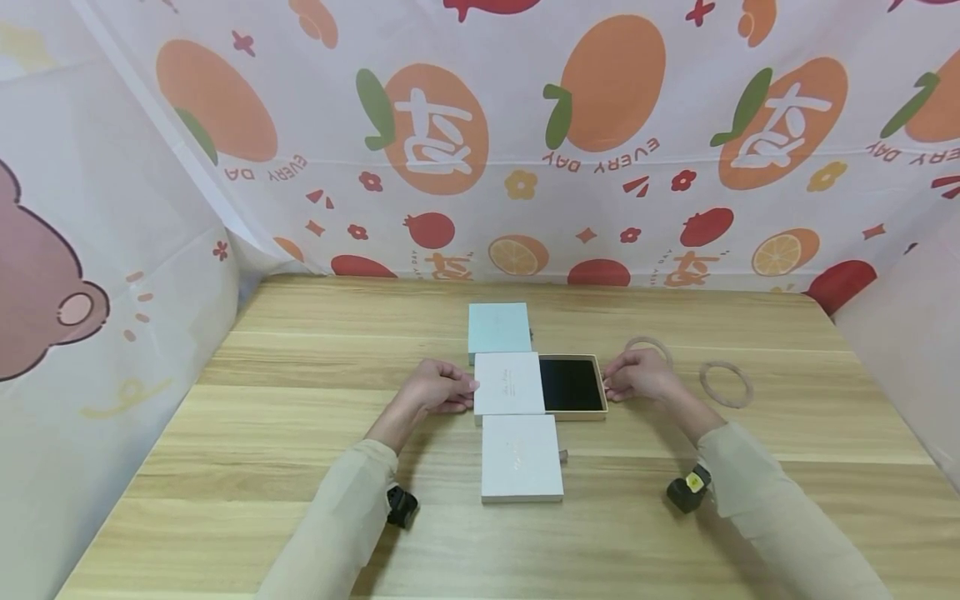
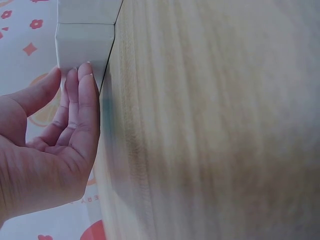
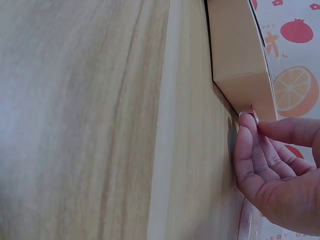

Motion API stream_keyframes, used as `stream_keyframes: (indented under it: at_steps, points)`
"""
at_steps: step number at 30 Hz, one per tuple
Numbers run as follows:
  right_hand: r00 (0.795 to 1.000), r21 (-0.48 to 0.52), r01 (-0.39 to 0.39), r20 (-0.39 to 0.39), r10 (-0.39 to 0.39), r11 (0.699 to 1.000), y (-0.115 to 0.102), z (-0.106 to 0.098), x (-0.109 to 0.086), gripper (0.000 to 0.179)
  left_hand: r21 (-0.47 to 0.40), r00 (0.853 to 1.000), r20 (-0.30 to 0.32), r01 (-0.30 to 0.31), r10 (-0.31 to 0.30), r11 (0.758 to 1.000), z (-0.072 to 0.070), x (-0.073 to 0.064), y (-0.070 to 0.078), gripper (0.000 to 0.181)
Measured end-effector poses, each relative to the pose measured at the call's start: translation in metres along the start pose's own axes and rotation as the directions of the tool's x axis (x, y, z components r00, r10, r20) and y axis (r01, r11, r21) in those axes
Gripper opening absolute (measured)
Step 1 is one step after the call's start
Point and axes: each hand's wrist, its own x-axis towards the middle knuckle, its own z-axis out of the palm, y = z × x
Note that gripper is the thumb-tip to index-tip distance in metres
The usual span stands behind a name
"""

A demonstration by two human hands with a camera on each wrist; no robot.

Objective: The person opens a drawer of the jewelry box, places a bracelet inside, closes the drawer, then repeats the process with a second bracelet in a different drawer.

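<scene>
drawer (image 1: 585, 415) juts rightward from middle white box (image 1: 507, 385) on the surface (image 1: 285, 417), left hand (image 1: 438, 386) gripping the box's end, right hand (image 1: 637, 373) pinching the pull tab (image 3: 254, 114); overly hard tugging could yank it free.

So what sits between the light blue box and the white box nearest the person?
Another white box, with its drawer open; the head view shows it.

Head view downward; wrist views close
</scene>
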Motion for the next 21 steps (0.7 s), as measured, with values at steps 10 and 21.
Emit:
stream_keyframes:
  at_steps: [10, 21]
  points:
    - [1.000, 0.015, 0.008, -0.003, -0.008, 1.000, 0.0007, -0.0031, -0.0008, 0.021, -0.002, 1.000, -0.008, 0.006, -0.006, 1.000, 0.0007, 0.0000, 0.0001, 0.016]
    - [1.000, 0.014, 0.011, 0.011, -0.011, 1.000, 0.0015, -0.0036, -0.0008, 0.020, 0.003, 1.000, -0.004, 0.000, 0.000, 1.000, 0.0011, -0.0004, -0.0005, 0.015]
